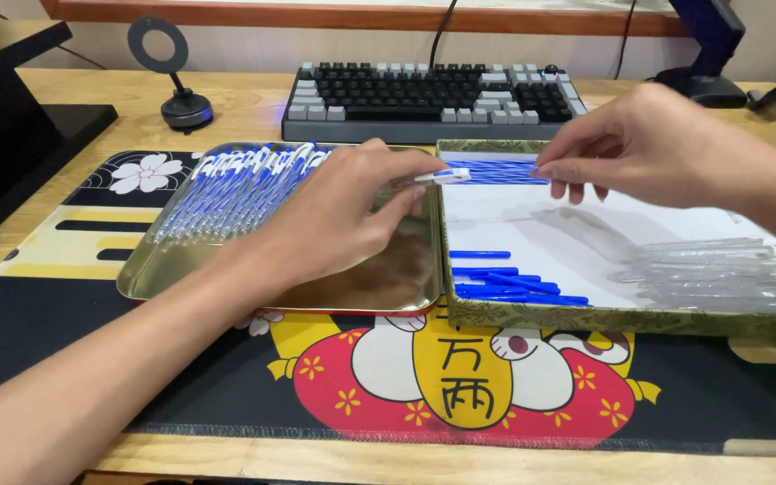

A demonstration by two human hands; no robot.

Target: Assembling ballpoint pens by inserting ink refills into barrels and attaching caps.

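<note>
A: Where do the arms come in?

B: The left forearm enters bare from the lower left and runs up toward the centre. The right comes from the right edge, angled left.

A: And the left hand [339,220]?

B: Back up, knuckles raised, thumb and forefinger pinched together at the tips, pointing right.

A: The right hand [644,144]?

B: Palm down, wrist level, fingers [577,190] drooping, forefinger and thumb meeting, pointing left. The two hands' tips sit near each other, apart.
</note>
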